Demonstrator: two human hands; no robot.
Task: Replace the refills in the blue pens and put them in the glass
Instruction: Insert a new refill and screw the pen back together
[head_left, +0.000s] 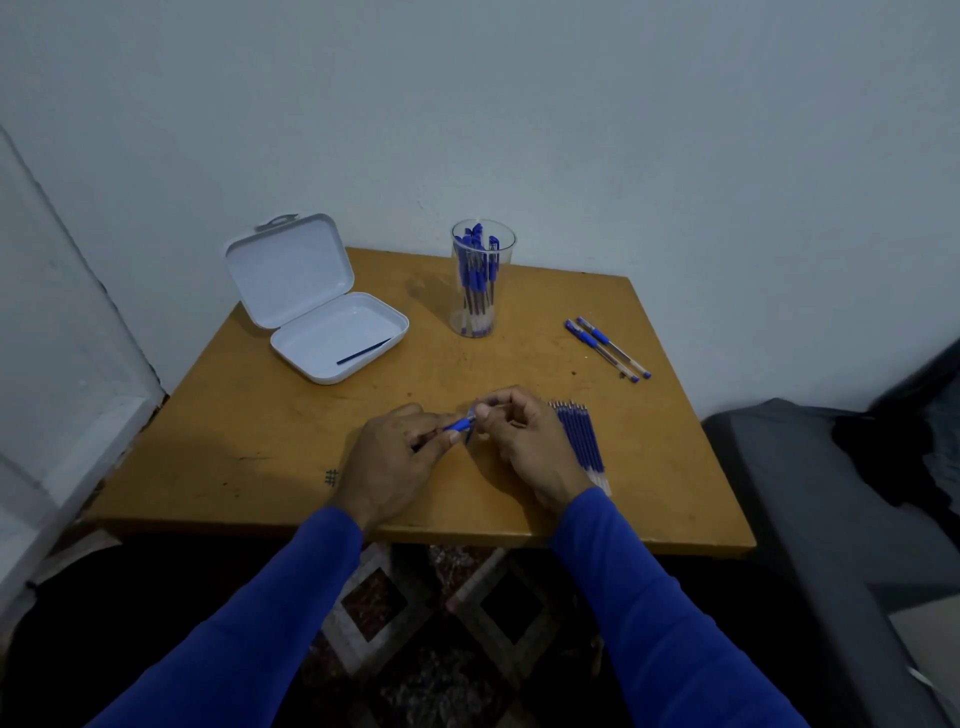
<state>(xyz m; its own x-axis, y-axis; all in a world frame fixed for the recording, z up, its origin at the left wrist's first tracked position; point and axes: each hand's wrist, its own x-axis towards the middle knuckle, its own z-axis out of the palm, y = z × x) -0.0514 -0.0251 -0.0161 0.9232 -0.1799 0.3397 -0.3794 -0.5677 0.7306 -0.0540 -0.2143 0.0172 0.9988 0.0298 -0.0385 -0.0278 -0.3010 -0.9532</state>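
Left hand (395, 457) grips the pen (460, 426), its axis running across me toward my right hand (524, 441), pinching its tip end.

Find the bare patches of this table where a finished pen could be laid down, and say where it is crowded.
Free: the near-left part of the table, below the white case; also the strip between the glass and two loose pens. Crowded: the near middle, where left hand and right hand hold a pen beside the refills.
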